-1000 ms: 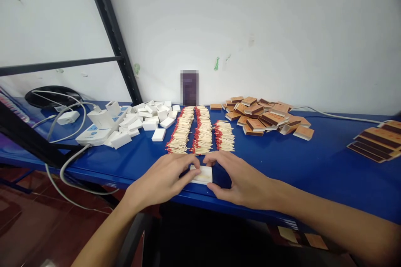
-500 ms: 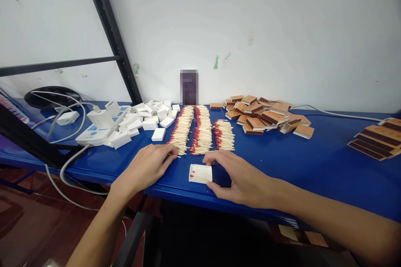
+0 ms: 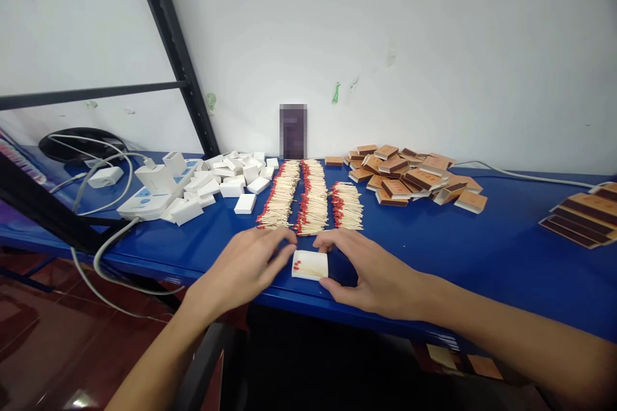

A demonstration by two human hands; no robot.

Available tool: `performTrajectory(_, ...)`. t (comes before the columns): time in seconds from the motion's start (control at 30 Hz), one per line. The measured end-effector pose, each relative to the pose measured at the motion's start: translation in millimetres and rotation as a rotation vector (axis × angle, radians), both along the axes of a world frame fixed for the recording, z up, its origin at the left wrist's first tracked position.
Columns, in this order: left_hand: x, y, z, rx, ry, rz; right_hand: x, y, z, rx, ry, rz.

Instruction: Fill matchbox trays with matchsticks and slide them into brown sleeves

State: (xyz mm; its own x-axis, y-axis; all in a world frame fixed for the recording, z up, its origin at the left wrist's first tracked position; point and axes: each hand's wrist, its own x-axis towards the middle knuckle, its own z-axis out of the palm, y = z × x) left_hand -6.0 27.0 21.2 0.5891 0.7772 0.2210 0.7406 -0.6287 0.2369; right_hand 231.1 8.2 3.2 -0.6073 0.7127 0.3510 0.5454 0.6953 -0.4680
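Observation:
A small white matchbox tray [image 3: 310, 264] with a few red-tipped matches in it lies near the front edge of the blue table [image 3: 482, 257]. My right hand [image 3: 371, 273] grips the tray's right end, index finger along its far side and thumb at its near corner. My left hand [image 3: 248, 263] is just left of the tray with its fingers drawn together at the tray's left edge; what they pinch is hidden. Three rows of matches [image 3: 311, 199] lie just beyond the hands.
A heap of empty white trays [image 3: 226, 183] sits at the back left beside a white power strip [image 3: 149, 196] with cables. Brown matchbox sleeves [image 3: 409, 176] are piled at the back right. More brown boxes [image 3: 583, 212] lie at the far right. A black shelf frame [image 3: 173, 51] stands left.
My left hand went from the tray out to the left row of matches and has come back to the tray's left edge. My right hand stayed on the tray.

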Motion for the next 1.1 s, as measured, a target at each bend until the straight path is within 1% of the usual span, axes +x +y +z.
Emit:
performTrajectory(0.07,-12.1,7.8,-1.3,0.027,0.012,0.104,0.2,-0.1,0.7,0.005,0.005,0.006)
performTrajectory(0.13,-21.6,14.3,-2.6,0.034,0.029,0.154,0.2,-0.4,1.6,0.003,0.007,0.004)
performTrajectory(0.2,-26.1,18.0,-3.9,0.032,0.041,0.145,0.1,-0.9,2.4,0.001,0.002,-0.002)
performTrajectory(0.3,-26.1,19.3,-4.5,0.017,0.053,0.118,0.1,-1.7,3.0,0.004,-0.002,-0.005)
performTrajectory(0.53,-24.3,18.4,-3.6,0.008,0.073,0.137,-0.2,-0.2,1.8,0.013,-0.002,0.004)
performTrajectory(0.77,-27.1,13.9,-0.4,-0.036,0.111,0.107,0.6,-1.0,2.3,0.015,-0.003,0.007)
performTrajectory(0.93,-28.3,11.8,-0.7,-0.022,0.096,0.071,0.9,-0.8,1.5,0.018,0.005,0.012)
performTrajectory(1.1,-28.6,15.9,-2.4,-0.019,0.069,0.055,-0.2,-1.2,3.6,0.015,-0.002,0.009)
